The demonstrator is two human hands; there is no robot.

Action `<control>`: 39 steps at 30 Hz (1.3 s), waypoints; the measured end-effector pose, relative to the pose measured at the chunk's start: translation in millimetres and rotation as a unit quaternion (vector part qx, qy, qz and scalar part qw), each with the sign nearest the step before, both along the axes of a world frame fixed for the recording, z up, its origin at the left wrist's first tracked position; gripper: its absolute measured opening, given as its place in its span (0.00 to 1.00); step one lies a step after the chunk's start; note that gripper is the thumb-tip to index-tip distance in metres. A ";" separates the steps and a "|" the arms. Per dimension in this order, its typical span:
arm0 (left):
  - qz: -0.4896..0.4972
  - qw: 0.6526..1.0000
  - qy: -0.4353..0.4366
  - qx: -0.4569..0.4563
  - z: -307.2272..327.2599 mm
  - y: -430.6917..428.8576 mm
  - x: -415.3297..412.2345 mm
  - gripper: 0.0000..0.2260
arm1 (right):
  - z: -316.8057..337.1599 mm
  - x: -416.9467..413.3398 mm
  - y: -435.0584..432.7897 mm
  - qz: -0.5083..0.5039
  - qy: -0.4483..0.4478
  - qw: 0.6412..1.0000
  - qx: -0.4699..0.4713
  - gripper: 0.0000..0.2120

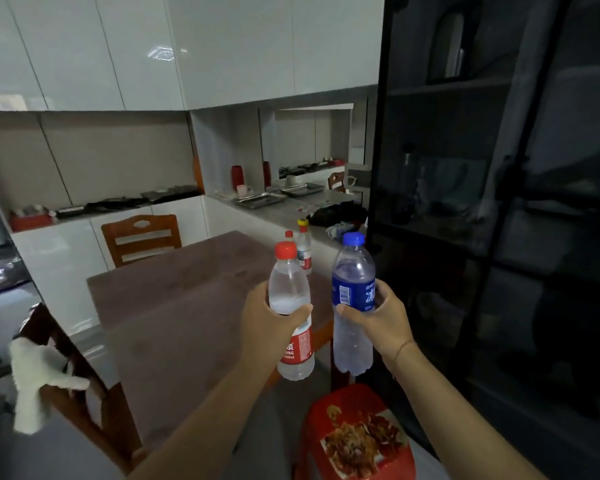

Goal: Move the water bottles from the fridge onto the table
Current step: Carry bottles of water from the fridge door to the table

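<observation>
My left hand [269,318] grips a clear water bottle with a red cap and red label [291,306], held upright above the near right corner of the brown table [174,306]. My right hand [383,320] grips a second water bottle with a blue cap and blue label [353,306], upright just beyond the table's right edge. Two more red-labelled bottles [304,251] stand on the table's far right corner, one behind the other. No fridge is in sight.
A red plastic stool [357,434] stands below my hands. A dark glass cabinet [499,202] fills the right side. Wooden chairs sit at the table's far side [141,237] and near left [80,386], the latter with a white cloth [37,379]. Counters with trays run behind.
</observation>
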State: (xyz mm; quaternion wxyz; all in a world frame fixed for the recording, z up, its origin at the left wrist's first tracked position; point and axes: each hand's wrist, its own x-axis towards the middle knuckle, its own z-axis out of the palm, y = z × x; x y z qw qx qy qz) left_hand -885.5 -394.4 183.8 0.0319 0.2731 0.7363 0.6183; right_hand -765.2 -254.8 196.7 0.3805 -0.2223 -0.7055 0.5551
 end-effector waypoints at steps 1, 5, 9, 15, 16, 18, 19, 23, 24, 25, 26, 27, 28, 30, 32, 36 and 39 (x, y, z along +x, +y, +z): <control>-0.001 1.000 0.004 -0.004 -1.2 7.4 -12.5 0.24 | -2.6 -9.3 7.8 -0.007 -0.005 1.000 -0.003 0.28; -0.004 1.000 -0.003 -0.023 -11.6 43.1 -58.6 0.25 | -13.9 -46.7 44.7 -0.033 -0.026 0.999 -0.017 0.26; -0.006 0.999 -0.018 -0.026 -23.3 78.2 -90.3 0.25 | -21.6 -80.1 80.3 -0.042 -0.035 0.998 -0.019 0.26; 0.003 0.999 -0.029 -0.024 -45.1 143.5 -146.2 0.26 | -34.9 -142.6 150.2 -0.031 -0.046 0.998 -0.031 0.28; 0.007 0.999 -0.035 -0.028 -48.9 153.3 -155.9 0.27 | -37.7 -153.3 160.5 -0.029 -0.050 0.998 -0.038 0.28; 0.013 0.999 -0.043 -0.023 -55.0 172.5 -175.6 0.26 | -42.5 -174.9 180.2 -0.022 -0.058 0.997 -0.044 0.29; 0.015 0.999 -0.045 -0.019 -58.3 181.8 -185.5 0.26 | -45.2 -186.4 190.4 -0.018 -0.062 0.997 -0.048 0.29; 0.021 0.997 -0.070 -0.023 -70.9 213.2 -222.1 0.22 | -61.8 -232.2 223.0 -0.015 -0.076 0.995 -0.066 0.30; 0.022 0.997 -0.073 -0.029 -74.8 221.3 -232.2 0.22 | -66.8 -244.5 231.1 -0.016 -0.079 0.994 -0.075 0.30; 0.021 0.996 -0.078 -0.033 -80.0 230.2 -243.4 0.25 | -70.8 -257.0 238.7 -0.014 -0.081 0.993 -0.084 0.30; 0.018 0.996 -0.084 -0.038 -85.3 239.0 -254.5 0.27 | -75.5 -270.1 246.6 -0.013 -0.084 0.992 -0.091 0.30; 0.019 0.995 -0.089 -0.040 -90.2 247.7 -265.5 0.30 | -81.0 -283.8 254.4 -0.013 -0.089 0.991 -0.096 0.29; 0.022 0.994 -0.094 -0.047 -95.6 256.4 -277.2 0.31 | -86.9 -297.7 262.3 -0.016 -0.095 0.990 -0.099 0.29; 0.023 0.992 -0.109 -0.064 -105.8 273.2 -301.1 0.32 | -101.2 -325.8 278.2 -0.025 -0.111 0.988 -0.106 0.30; 0.015 0.990 -0.125 -0.068 -118.8 288.9 -326.6 0.33 | -113.8 -352.5 291.6 -0.034 -0.123 0.985 -0.115 0.31; 0.024 0.986 -0.151 -0.068 -140.2 318.9 -373.8 0.29 | -135.4 -405.1 314.5 -0.058 -0.148 0.979 -0.127 0.32; 0.033 0.984 -0.160 -0.069 -153.8 341.2 -401.4 0.28 | -149.6 -438.9 327.8 -0.078 -0.182 0.973 -0.114 0.36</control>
